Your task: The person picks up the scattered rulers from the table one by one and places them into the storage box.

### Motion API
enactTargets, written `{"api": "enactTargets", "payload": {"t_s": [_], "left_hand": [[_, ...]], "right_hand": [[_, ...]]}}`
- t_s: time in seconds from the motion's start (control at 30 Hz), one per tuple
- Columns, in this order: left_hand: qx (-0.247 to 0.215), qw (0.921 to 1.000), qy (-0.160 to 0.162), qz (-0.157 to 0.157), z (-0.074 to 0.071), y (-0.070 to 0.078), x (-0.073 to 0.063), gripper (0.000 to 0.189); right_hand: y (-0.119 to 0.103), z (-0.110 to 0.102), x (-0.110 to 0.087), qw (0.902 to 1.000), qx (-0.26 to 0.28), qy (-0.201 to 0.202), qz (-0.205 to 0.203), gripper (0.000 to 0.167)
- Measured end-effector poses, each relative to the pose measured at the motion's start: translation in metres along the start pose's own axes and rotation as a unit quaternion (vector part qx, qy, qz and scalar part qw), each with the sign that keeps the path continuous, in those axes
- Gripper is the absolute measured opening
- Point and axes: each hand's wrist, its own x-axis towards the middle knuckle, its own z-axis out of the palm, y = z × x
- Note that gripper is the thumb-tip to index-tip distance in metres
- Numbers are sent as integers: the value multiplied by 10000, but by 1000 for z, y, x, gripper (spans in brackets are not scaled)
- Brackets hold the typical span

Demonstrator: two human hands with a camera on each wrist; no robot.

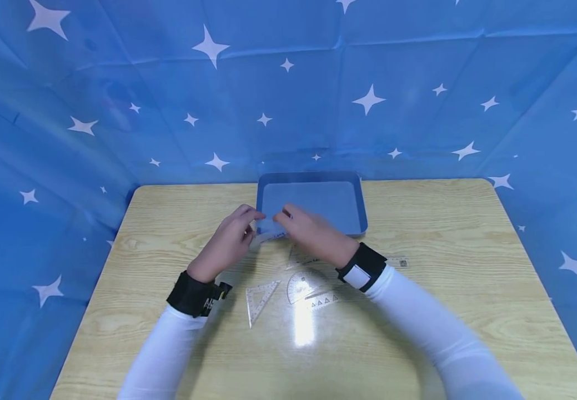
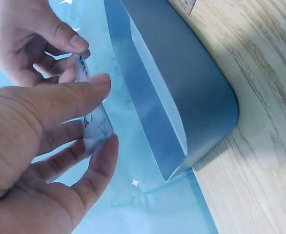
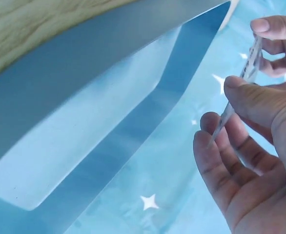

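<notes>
My left hand and right hand hold a clear plastic strip with dark print between them, over the front left part of a blue tray. In the left wrist view, the left thumb and fingers pinch the near end of the strip, and the right hand grips its far end. The right wrist view shows the strip almost edge-on between both hands. Whether it is a folded sleeve or a stiff piece, I cannot tell.
On the wooden table in front of the tray lie a clear set square, a protractor and a ruler with triangular cut-outs. Another clear triangle and a strip end show partly beneath the right arm. A starry blue cloth hangs behind.
</notes>
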Motion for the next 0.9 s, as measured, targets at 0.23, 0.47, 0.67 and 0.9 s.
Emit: {"api": "enactTargets", "payload": {"t_s": [0.23,0.47,0.67,0.9], "left_hand": [[205,9995,-219,-39,4,4,23,52],[997,9949,-31,126,12,5,37,59],[1299,9914,-35,163,15,5,47,57],[1305,9911,-122,250,18,-1,60,53]], "right_hand": [[19,-9,1,9989,120,-288,353,36],[34,-12,5,9990,21,-278,359,33],[43,-9,10,9981,-154,-378,459,35],[52,-5,14,9960,-291,-607,582,35]]}}
